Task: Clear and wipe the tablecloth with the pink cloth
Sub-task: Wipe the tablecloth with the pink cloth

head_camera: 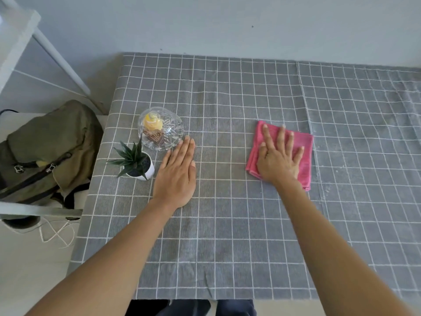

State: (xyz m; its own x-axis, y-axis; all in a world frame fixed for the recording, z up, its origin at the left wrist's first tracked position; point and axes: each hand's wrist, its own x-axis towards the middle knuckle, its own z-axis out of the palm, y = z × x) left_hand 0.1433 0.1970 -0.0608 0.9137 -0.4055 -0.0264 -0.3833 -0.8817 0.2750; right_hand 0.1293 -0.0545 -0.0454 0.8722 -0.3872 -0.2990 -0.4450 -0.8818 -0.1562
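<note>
A grey tablecloth (pixel 227 224) with a white grid covers the table. The folded pink cloth (pixel 305 153) lies on it right of centre, and my right hand (pixel 279 156) presses flat on it with fingers spread. My left hand (pixel 177 176) rests flat on the tablecloth with straight fingers, its fingertips beside the glass bowl (pixel 173 131). The bowl holds a yellow item and a brown item. A small potted plant (pixel 136 163) in a white pot stands just left of my left hand, near the table's left edge.
An olive backpack (pixel 45 151) sits on a seat left of the table. A white frame (pixel 59 55) leans at the far left. The wall runs along the table's far edge. White cords (pixel 57 233) lie on the floor.
</note>
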